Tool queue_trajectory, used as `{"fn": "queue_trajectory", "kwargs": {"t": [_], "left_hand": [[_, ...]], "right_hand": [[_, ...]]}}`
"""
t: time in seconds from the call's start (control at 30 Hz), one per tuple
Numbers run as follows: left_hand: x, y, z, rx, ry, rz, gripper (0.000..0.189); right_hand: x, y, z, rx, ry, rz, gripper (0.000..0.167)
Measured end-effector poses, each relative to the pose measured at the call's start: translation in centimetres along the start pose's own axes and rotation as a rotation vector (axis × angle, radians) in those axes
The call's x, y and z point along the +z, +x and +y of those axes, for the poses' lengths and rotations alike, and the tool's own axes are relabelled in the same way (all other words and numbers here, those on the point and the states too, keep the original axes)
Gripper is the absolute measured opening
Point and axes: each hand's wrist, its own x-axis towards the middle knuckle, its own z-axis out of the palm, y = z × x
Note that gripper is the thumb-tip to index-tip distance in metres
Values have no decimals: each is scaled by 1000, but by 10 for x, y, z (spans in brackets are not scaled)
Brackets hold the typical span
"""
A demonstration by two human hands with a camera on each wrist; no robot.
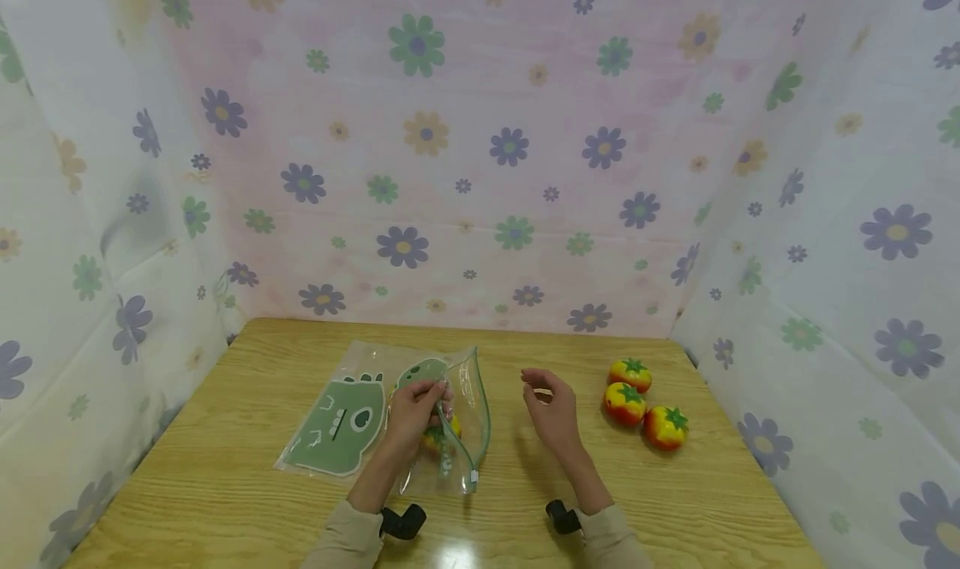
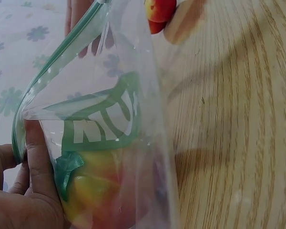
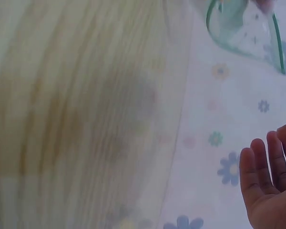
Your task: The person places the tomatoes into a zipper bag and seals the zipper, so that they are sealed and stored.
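My left hand (image 1: 408,417) pinches the green-edged rim of a clear slider bag (image 1: 471,386), whose mouth gapes towards the right. Inside the bag lies a red and yellow toy tomato (image 2: 100,191) with a green leafy top, seen through the plastic below green-and-white lettering in the left wrist view. My right hand (image 1: 555,415) hovers over the table to the right of the bag, fingers loosely bent and holding nothing. In the right wrist view the right hand (image 3: 271,186) shows its fingers apart from the bag (image 3: 233,24).
Three more toy tomatoes (image 1: 624,404) sit together at the right of the wooden table (image 1: 525,519). A flat clear bag with a green cartoon face (image 1: 322,444) lies on the left, beside the held bag. Flower-patterned cloth (image 1: 465,261) encloses the back and sides.
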Motion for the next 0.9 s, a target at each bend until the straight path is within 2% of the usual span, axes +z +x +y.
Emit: {"fn": "queue_trajectory", "kwargs": {"t": [0.13, 0.27, 0.47, 0.7, 0.9], "left_hand": [[0, 1, -1, 10, 0, -2, 27], [-1, 1, -1, 9, 5, 3, 27], [-2, 1, -2, 1, 11, 12, 28], [-3, 2, -4, -3, 16, 19, 27], [-4, 2, -4, -8, 28, 19, 27]], "right_hand": [[-18, 8, 3, 17, -97, 41, 21], [-33, 18, 32, 73, -121, 67, 20], [-63, 23, 39, 79, -167, 94, 21], [-103, 17, 52, 77, -321, 57, 24], [-139, 7, 62, 51, -376, 86, 26]]}}
